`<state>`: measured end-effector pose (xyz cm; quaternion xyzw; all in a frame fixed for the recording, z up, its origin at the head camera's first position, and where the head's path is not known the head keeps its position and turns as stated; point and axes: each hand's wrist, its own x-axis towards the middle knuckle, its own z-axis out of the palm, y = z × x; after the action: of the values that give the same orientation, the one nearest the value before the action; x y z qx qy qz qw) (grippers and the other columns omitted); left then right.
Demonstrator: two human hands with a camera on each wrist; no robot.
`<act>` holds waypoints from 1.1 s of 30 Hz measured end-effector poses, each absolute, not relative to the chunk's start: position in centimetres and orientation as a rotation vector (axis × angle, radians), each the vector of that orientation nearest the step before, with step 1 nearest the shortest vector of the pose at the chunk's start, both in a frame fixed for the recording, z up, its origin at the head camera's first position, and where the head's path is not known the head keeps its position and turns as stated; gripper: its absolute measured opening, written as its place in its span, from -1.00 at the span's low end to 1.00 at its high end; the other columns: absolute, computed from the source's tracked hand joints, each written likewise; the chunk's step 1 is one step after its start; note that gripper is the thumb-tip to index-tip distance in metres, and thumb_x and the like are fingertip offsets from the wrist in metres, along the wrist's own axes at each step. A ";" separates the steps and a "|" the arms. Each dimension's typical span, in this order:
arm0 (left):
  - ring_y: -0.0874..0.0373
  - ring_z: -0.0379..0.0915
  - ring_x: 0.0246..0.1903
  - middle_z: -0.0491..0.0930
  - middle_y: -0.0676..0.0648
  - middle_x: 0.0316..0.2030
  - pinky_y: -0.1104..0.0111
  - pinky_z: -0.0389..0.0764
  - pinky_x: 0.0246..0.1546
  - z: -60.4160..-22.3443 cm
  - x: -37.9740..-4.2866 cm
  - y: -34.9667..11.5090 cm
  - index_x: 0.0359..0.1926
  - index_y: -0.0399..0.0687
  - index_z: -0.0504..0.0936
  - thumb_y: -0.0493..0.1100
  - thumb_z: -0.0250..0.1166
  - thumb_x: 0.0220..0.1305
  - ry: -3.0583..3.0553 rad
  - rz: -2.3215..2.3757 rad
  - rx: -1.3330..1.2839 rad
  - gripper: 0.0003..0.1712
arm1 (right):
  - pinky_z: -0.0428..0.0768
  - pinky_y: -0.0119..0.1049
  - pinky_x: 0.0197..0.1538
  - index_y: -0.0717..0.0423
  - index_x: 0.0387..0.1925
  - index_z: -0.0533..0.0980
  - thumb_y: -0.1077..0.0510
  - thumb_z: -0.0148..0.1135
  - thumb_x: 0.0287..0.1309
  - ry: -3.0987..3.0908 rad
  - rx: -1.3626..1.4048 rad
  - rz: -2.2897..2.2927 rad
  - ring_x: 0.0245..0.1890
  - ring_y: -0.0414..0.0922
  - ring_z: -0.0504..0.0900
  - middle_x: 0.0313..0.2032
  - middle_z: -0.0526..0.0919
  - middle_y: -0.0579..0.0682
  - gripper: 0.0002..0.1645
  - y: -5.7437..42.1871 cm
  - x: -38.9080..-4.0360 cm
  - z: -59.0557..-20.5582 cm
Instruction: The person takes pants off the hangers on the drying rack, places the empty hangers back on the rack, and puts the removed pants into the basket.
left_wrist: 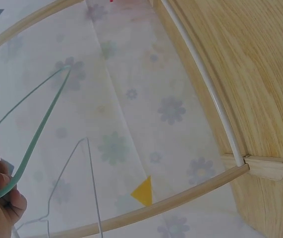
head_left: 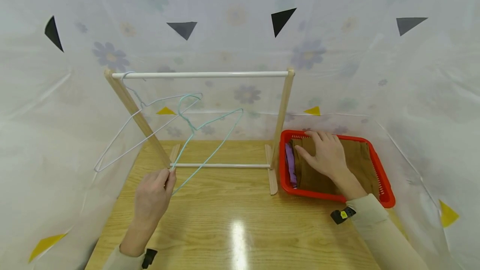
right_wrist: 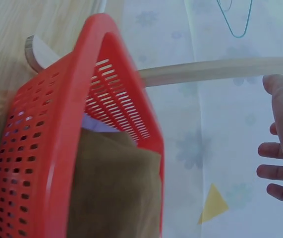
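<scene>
A mint-green wire hanger (head_left: 210,121) is gripped at its left corner by my left hand (head_left: 153,197), in front of the rack and off its top bar. In the left wrist view the curled fingers (left_wrist: 13,203) wrap the green wire. A pale lilac hanger (head_left: 129,116) hangs by its hook at the left end of the white top bar (head_left: 202,75). Over the red basket (head_left: 312,195) hovers my right hand (head_left: 325,153), fingers spread and holding nothing. Folded brown cloth (head_left: 356,159) fills most of the basket, with purple cloth (head_left: 290,165) along its left side.
The wooden rack's right post (head_left: 283,113) stands just left of the basket, its foot (head_left: 273,182) on the wood-grain table (head_left: 210,224). A white lower bar (head_left: 221,165) joins the posts. Flowered white sheeting (head_left: 240,45) encloses the back and sides.
</scene>
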<state>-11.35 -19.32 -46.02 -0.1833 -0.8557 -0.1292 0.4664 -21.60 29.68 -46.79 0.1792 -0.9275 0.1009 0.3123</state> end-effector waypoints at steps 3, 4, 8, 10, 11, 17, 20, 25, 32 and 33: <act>0.08 0.18 -0.72 0.28 -0.01 -0.73 0.29 0.25 -0.67 -45.9 -11.4 -19.3 -0.57 -0.12 0.34 0.02 -0.06 0.71 -2.089 -0.326 -0.441 -0.40 | 0.58 0.24 0.11 0.19 0.12 0.60 -0.24 0.48 0.13 -2.464 0.491 0.242 0.02 0.30 0.66 -0.02 0.73 0.24 -0.28 28.9 -22.0 -46.0; 0.09 0.18 -0.73 0.27 -0.01 -0.73 0.29 0.24 -0.67 -45.9 -11.4 -19.3 -0.57 -0.11 0.34 0.02 -0.06 0.71 -2.090 -0.324 -0.439 -0.40 | 0.58 0.25 0.12 0.20 0.11 0.60 -0.24 0.48 0.14 -2.472 0.497 0.235 0.02 0.30 0.66 -0.03 0.73 0.24 -0.29 28.6 -22.2 -45.8; 0.08 0.17 -0.73 0.26 0.00 -0.74 0.31 0.22 -0.68 -45.8 -11.4 -19.3 -0.59 -0.11 0.33 0.01 -0.05 0.71 -2.086 -0.314 -0.447 -0.40 | 0.63 0.23 0.09 0.21 0.10 0.60 -0.21 0.47 0.18 -2.463 0.528 0.241 -0.01 0.29 0.68 -0.04 0.73 0.24 -0.32 27.5 -22.9 -45.0; 0.10 0.15 -0.73 0.24 0.00 -0.74 0.34 0.20 -0.67 -45.7 -11.4 -19.3 -0.59 -0.11 0.32 -0.01 -0.04 0.71 -2.092 -0.303 -0.449 -0.40 | 0.66 0.19 0.05 0.21 0.11 0.60 -0.19 0.48 0.18 -2.426 0.555 0.246 -0.03 0.27 0.68 -0.04 0.73 0.24 -0.33 26.9 -23.3 -44.7; 0.11 0.14 -0.73 0.24 0.01 -0.74 0.35 0.18 -0.67 -45.7 -11.4 -19.3 -0.59 -0.11 0.32 -0.01 -0.03 0.71 -2.094 -0.300 -0.450 -0.40 | 0.67 0.17 0.05 0.21 0.10 0.60 -0.18 0.49 0.18 -2.403 0.571 0.248 -0.02 0.26 0.69 -0.04 0.73 0.24 -0.34 26.7 -23.5 -44.5; 0.11 0.13 -0.73 0.24 0.00 -0.74 0.34 0.18 -0.67 -45.7 -11.5 -19.3 -0.59 -0.11 0.32 -0.02 -0.03 0.70 -2.088 -0.325 -0.452 -0.41 | 0.64 0.14 0.06 0.27 0.04 0.60 -0.16 0.51 0.16 -2.263 0.622 0.216 -0.04 0.26 0.65 -0.09 0.71 0.27 -0.35 25.4 -24.9 -43.7; 0.08 0.18 -0.72 0.26 -0.02 -0.74 0.29 0.23 -0.66 -45.8 -11.5 -19.3 -0.58 -0.11 0.33 -0.01 -0.03 0.70 -2.093 -0.346 -0.444 -0.41 | 0.61 0.16 0.01 0.31 0.01 0.60 -0.18 0.46 0.21 -2.211 0.628 0.201 -0.10 0.28 0.64 -0.15 0.69 0.29 -0.35 24.9 -25.5 -43.6; 0.03 0.22 -0.71 0.29 -0.04 -0.73 0.26 0.26 -0.65 -45.9 -11.6 -19.3 -0.58 -0.12 0.33 -0.01 -0.03 0.69 -2.101 -0.352 -0.437 -0.42 | 0.61 0.13 -0.15 0.34 -0.05 0.59 -0.35 0.22 0.40 -2.162 0.600 0.124 -0.23 0.30 0.64 -0.23 0.67 0.30 -0.25 24.6 -26.3 -43.7; 0.04 0.19 -0.71 0.29 -0.03 -0.73 0.29 0.23 -0.67 -45.9 -11.6 -19.3 -0.58 -0.12 0.32 -0.03 -0.02 0.69 -2.101 -0.334 -0.445 -0.43 | 0.61 0.05 -0.26 0.33 -0.19 0.58 -0.35 0.31 0.30 -2.125 0.586 0.001 -0.31 0.27 0.65 -0.34 0.65 0.28 -0.27 24.1 -27.1 -43.6; 0.04 0.20 -0.71 0.29 -0.03 -0.73 0.29 0.24 -0.67 -45.9 -11.6 -19.3 -0.58 -0.12 0.33 -0.03 -0.02 0.69 -2.099 -0.330 -0.449 -0.43 | 0.60 0.03 -0.29 0.33 -0.22 0.57 -0.34 0.33 0.27 -2.116 0.587 -0.017 -0.33 0.26 0.64 -0.37 0.64 0.27 -0.28 24.0 -27.2 -43.6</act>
<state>-11.56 -19.28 -45.90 -0.1829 -0.8551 -0.1344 0.4661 -27.22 23.96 -43.59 0.2382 -0.8578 -0.0067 0.4554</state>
